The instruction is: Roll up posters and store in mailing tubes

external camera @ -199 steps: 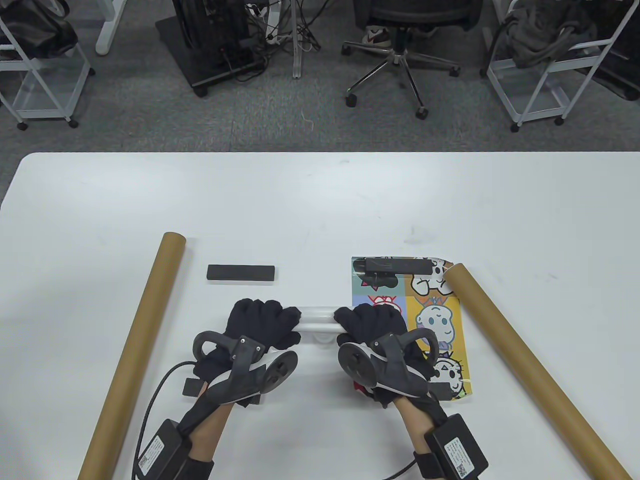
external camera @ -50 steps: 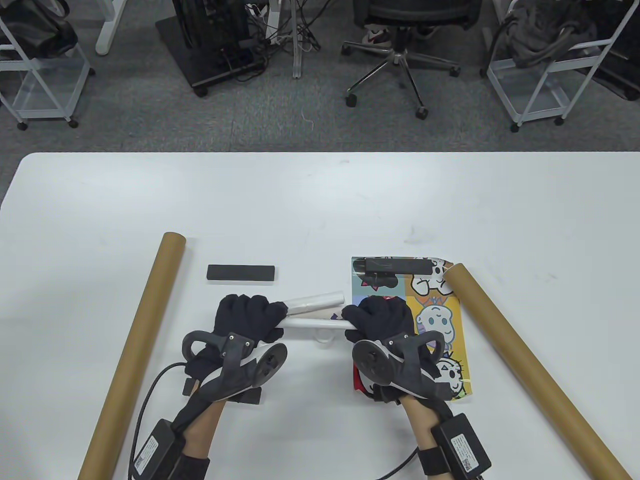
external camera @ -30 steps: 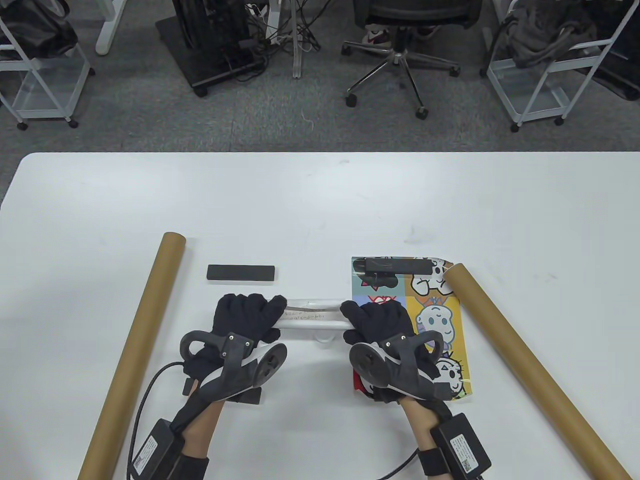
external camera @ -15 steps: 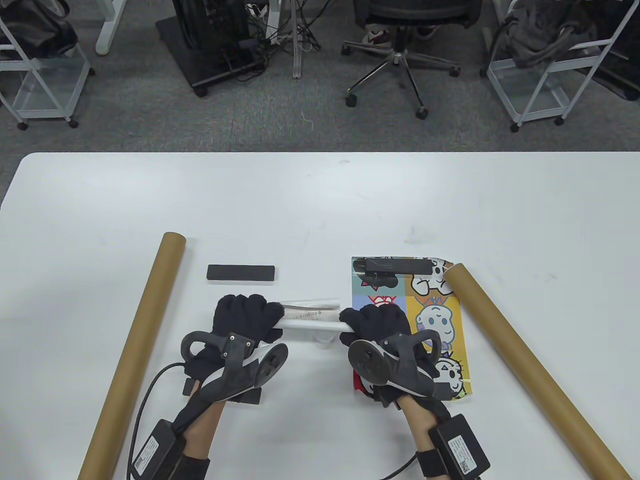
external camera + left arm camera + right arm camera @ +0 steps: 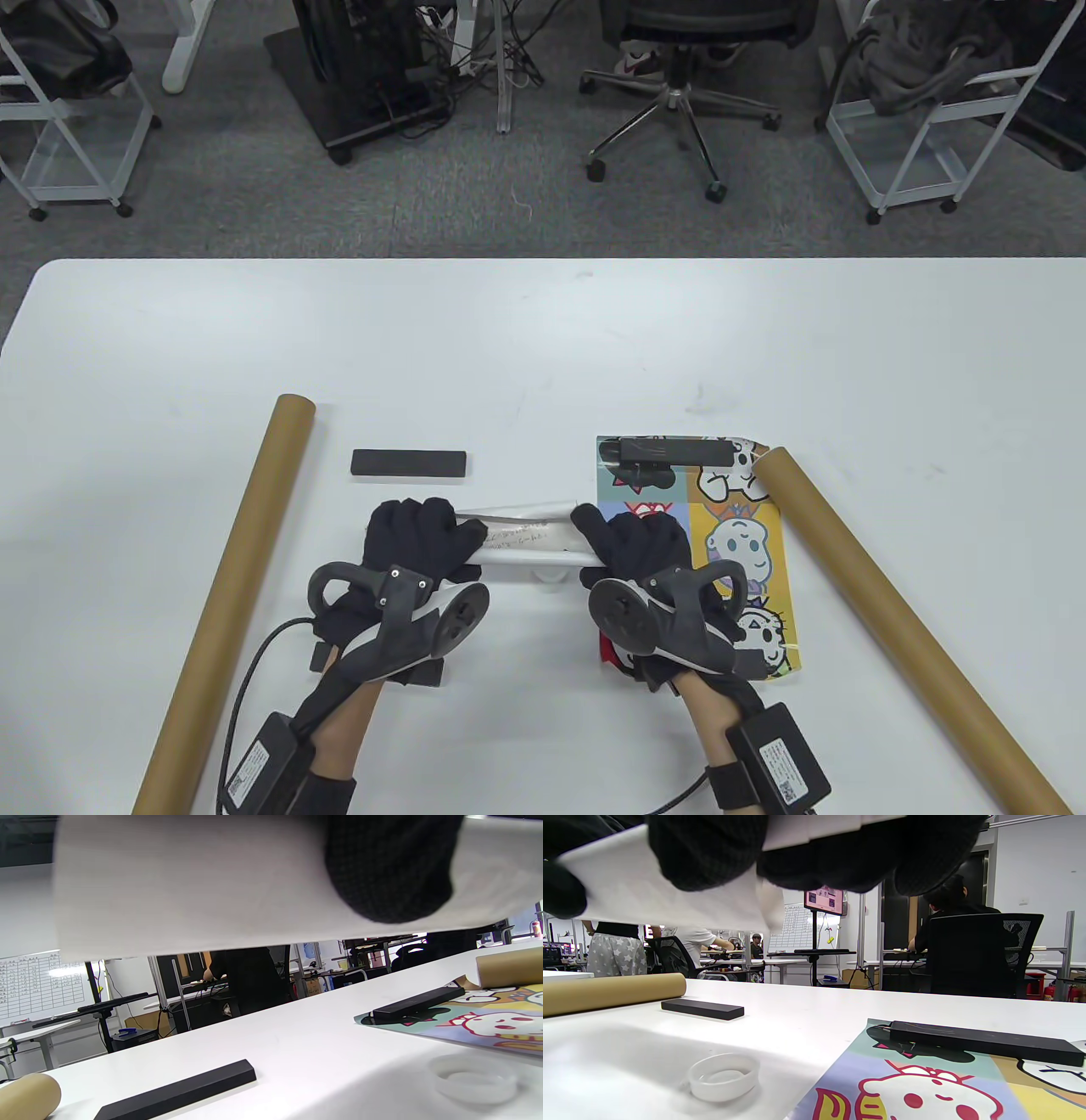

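Table view is showing the left hand and the right hand low in the middle of the frame, each curling its fingers round one end of a white rolled poster. The roll is lying left to right between them, lifted a little off the bench; the wrist views are showing bare bench under it. Its outer flap is looking loose, so the roll is probably being tightened.

A small clear ring is sitting on the bench just under the roll.

Going outward, one brown mailing tube is lying at the left of the frame, nearer the left hand. It is running from bottom to top, so it is crossing the roll's line. The roll will likely need turning to line up with an open end.

A second tube is slanting at the right, touching the flat cartoon poster.
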The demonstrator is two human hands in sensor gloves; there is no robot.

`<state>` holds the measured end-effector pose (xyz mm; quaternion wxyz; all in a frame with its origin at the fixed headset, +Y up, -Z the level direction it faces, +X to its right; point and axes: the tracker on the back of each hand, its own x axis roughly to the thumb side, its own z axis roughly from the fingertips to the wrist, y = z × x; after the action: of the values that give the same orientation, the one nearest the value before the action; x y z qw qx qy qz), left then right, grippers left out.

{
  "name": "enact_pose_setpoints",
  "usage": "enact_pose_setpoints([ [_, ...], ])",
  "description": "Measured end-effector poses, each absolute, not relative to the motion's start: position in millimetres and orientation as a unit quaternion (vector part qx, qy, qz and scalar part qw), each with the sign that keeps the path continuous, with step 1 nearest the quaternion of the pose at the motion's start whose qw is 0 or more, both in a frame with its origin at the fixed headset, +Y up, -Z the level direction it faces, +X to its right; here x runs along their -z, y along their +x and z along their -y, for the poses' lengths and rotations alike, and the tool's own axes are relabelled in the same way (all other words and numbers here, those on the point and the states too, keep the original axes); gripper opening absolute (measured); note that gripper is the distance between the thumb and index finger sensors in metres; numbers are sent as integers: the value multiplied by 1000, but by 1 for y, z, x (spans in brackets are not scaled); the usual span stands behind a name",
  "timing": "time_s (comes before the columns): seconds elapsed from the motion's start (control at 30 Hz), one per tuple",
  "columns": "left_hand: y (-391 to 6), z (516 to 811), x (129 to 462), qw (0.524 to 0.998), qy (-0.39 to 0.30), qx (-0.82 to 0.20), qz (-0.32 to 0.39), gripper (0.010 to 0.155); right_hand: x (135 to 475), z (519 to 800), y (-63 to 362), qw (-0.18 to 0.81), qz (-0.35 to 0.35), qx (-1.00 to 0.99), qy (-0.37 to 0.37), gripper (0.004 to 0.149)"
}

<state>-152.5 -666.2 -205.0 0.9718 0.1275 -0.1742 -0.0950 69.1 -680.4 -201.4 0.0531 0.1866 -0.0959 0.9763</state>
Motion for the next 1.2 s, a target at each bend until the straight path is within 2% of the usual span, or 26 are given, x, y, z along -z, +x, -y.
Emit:
enact_pose_setpoints([
  [0.2, -153, 666, 205, 973, 124, 84, 173, 61, 203, 681, 71, 55, 96, -977, 180, 75],
  [0.4, -154, 666, 206, 975, 122, 75, 170, 67, 203, 681, 71, 50, 95, -978, 177, 69],
  [0.47, -155, 666, 206, 976, 119, 60, 169, 66, 203, 683, 70, 51, 84, -978, 182, 64],
  [0.57, -154, 668, 207, 975, 120, 74, 170, 55, 203, 684, 68, 60, 54, -978, 194, 57],
  [0.67, -155, 668, 207, 977, 109, 56, 176, 52, 204, 685, 70, 43, 65, -979, 189, 62],
  [0.73, -154, 668, 206, 978, 105, 33, 179, 51, 204, 683, 72, 43, 94, -979, 176, 54],
  [0.8, -151, 667, 205, 975, 117, 58, 180, 50, 204, 683, 74, 64, 91, -979, 173, 50],
  [1.2, -153, 667, 204, 972, 136, 74, 177, 49, 202, 682, 70, 64, 96, -977, 180, 53],
])
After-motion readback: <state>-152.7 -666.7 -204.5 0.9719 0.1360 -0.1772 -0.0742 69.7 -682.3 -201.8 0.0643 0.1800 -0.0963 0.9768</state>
